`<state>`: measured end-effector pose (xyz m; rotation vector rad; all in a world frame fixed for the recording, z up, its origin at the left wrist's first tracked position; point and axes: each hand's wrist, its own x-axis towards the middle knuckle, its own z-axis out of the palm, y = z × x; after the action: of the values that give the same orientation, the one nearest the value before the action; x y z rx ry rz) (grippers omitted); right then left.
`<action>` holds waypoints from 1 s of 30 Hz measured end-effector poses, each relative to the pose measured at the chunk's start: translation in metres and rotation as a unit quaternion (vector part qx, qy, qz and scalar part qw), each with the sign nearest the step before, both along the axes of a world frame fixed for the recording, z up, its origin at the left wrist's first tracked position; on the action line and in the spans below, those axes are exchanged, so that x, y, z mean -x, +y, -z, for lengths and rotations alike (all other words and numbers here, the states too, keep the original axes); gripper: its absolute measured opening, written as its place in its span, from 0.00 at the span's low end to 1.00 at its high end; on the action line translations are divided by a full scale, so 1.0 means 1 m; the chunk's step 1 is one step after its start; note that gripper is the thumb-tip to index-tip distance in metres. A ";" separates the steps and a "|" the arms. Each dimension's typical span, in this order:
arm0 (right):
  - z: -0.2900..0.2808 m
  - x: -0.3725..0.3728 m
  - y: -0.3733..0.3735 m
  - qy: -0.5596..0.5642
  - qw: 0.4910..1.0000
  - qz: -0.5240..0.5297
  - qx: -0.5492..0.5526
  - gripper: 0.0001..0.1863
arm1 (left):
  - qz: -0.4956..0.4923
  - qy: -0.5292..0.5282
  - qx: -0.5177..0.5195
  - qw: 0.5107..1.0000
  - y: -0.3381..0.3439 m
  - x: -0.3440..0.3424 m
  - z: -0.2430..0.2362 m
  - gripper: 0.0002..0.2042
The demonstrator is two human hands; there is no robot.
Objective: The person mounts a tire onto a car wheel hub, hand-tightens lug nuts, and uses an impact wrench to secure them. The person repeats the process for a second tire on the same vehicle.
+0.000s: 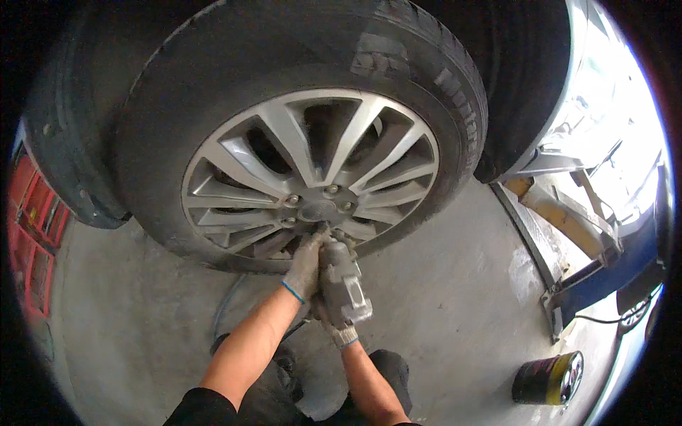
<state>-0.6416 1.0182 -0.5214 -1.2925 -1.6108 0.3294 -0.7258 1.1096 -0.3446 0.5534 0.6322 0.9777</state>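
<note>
A large wheel with a black tyre (163,149) and a silver multi-spoke rim (284,131) stands in front of me. Lug nuts (332,189) ring its dark centre cap (318,211). A grey impact wrench (342,280) points at the lower part of the hub; the spot where its nose meets the wheel is covered. My left hand (305,264), in a soiled grey glove with a blue cuff edge, is closed about the wrench's front end, its fingertips close to the hub. Below the tool body, my right hand (335,325), gloved likewise, grips the handle, mostly hidden by the wrench.
Dark wheel-arch trim (78,163) surrounds the tyre. A red rack (35,234) stands at the left. On the right are a yellow and blue lift arm (568,220) and a black and yellow drum (547,378). A hose (226,305) trails over the concrete floor (142,319).
</note>
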 end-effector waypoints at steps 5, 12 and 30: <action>-0.010 0.014 -0.046 0.118 0.987 -0.047 0.101 0.35 | 0.075 -0.008 0.001 0.997 -0.046 0.001 -0.001 0.15; -0.041 0.015 -0.076 0.081 0.992 -0.063 0.076 0.35 | 0.157 0.055 -0.080 0.983 -0.051 0.008 -0.031 0.20; -0.248 0.081 -0.115 -0.214 0.873 -0.289 0.328 0.20 | 0.008 0.197 0.091 0.976 -0.127 0.131 -0.256 0.09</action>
<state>-0.7229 0.9034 -0.2735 -1.3997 -2.3906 1.1005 -0.8563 0.9825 -0.0889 0.5932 1.0578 0.7883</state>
